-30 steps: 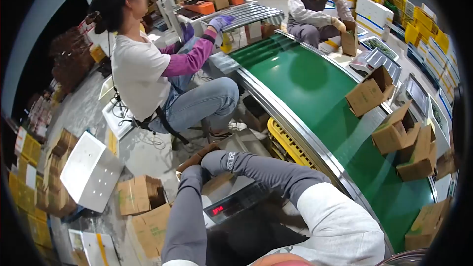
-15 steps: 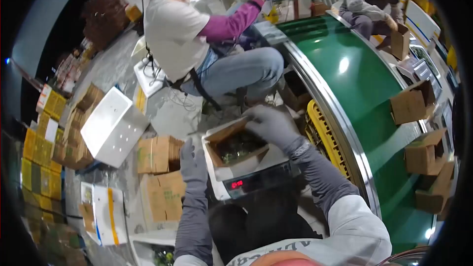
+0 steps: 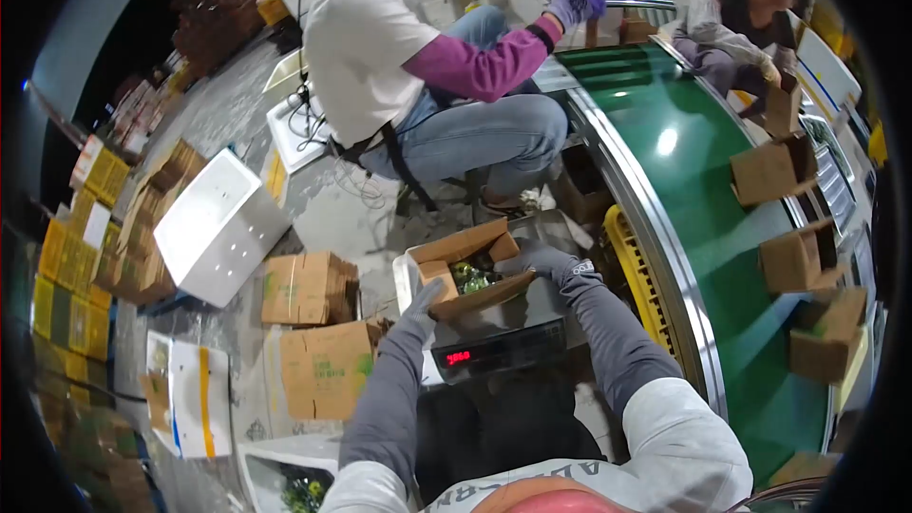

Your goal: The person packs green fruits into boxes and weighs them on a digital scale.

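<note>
An open cardboard box stands in front of me over a digital scale with red lit digits. Inside it lie small green, leafy-looking pieces, partly hidden by the front wall. My left hand, in a grey glove, grips the box's near left corner. At the opposite side my right hand, gloved the same way, holds the right wall, its fingertips partly hidden behind the cardboard. A white tray rim shows beyond the box's left side.
A green conveyor belt curves along the right, with open cardboard boxes at its far edge. A yellow crate stands beside it. Flattened cartons and a white foam box lie left. A seated person is ahead.
Both hands have come onto the box, the right moving down to its right wall and the left in to its left corner. The box has turned and the scale's digits differ.
</note>
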A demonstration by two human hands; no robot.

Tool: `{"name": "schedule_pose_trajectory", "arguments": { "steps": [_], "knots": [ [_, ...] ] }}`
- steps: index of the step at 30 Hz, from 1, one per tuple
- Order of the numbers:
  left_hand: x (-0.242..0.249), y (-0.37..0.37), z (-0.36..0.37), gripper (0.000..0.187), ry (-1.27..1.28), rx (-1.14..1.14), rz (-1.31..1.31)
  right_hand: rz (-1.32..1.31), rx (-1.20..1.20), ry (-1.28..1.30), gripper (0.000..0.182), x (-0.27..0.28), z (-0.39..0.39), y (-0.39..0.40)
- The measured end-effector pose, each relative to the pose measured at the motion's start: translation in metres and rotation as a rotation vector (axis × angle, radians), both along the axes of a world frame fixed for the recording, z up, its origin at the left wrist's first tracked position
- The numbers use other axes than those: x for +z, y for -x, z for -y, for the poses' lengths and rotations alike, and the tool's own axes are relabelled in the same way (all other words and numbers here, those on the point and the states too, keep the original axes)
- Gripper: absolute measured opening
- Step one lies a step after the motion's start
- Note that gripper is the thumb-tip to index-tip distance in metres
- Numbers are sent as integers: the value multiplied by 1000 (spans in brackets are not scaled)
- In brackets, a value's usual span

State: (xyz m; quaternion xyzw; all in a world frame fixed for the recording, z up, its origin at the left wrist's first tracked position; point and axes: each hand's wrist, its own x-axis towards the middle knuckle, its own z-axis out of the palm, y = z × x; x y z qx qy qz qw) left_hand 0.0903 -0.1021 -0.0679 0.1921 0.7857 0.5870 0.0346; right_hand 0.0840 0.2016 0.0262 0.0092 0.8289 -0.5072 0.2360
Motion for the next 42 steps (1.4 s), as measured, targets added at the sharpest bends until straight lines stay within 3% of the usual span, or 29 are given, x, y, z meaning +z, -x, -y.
{"name": "schedule_pose_trajectory", "arguments": {
  "steps": [4, 5, 6, 8, 9, 13, 16, 17, 19, 21, 22, 24, 25, 26, 28, 29, 30, 32, 33, 36, 37, 39, 40, 42],
  "knots": [
    [-34, -9, -15, 53, -677, 83, 705, 279, -120, 343, 63, -17, -13, -9],
    [-33, -11, -20, 56, -835, 99, 942, 225, -240, 294, 62, -21, -10, -19],
    [-17, -19, -25, 57, -839, 91, 975, 173, -353, 243, 62, -25, -7, -26],
    [22, -37, -36, 62, -845, 74, 1043, 262, -455, 444, 60, -30, -10, -43],
    [40, -48, -43, 61, -867, -41, 987, 133, -513, 620, 58, -63, -9, -47],
    [88, -80, -63, 59, -930, -103, 965, -4, -705, 953, 53, -61, -21, -130],
    [136, -87, -104, 55, -786, -202, 856, -77, -775, 982, 50, -64, -28, -209],
    [145, -82, -120, 53, -682, -264, 737, -182, -704, 819, 49, -86, -36, -241],
    [197, -94, -170, 42, -752, -364, 750, -206, -640, 685, 49, -86, -46, -278],
    [233, -98, -230, 31, -846, -485, 859, -50, -658, 738, 53, -19, -56, -314],
    [240, -97, -261, 25, -872, -524, 920, -49, -738, 851, 50, -18, -58, -318],
    [236, -95, -318, 39, -769, -463, 966, 122, -910, 1023, 48, -35, -65, -317],
    [238, -100, -343, 50, -651, -415, 1057, 35, -886, 1102, 45, -23, -68, -325],
    [245, -119, -364, 57, -435, -243, 926, 45, -874, 1232, 45, -22, -70, -330],
    [173, -117, -417, 78, -441, -388, 542, 25, -866, 1095, 47, -7, -73, -335],
    [155, -121, -436, 93, -227, -151, 589, 90, -914, 1127, 37, -11, -72, -332],
    [163, -123, -435, 94, -158, -206, 544, 45, -834, 1282, 37, -23, -73, -333],
    [185, -129, -424, 97, -9, -308, 451, 24, -780, 1192, 37, -16, -72, -333],
    [168, -130, -420, 90, -37, -248, 403, 46, -772, 1289, 36, -11, -69, -338],
    [132, -121, -385, 68, -115, -145, 408, -41, -666, 1107, 40, -43, -73, -343],
    [117, -101, -366, 64, -137, -265, 419, -8, -645, 1135, 40, -24, -75, -346],
    [146, -110, -311, 56, -250, -262, 449, 89, -660, 1119, 42, -10, -73, -359],
    [189, -138, -282, 51, -344, -141, 465, 131, -667, 1110, 43, -9, -74, -366],
    [173, -142, -213, 47, -415, -56, 454, 264, -759, 991, 40, -8, -69, -370]
  ]
}}
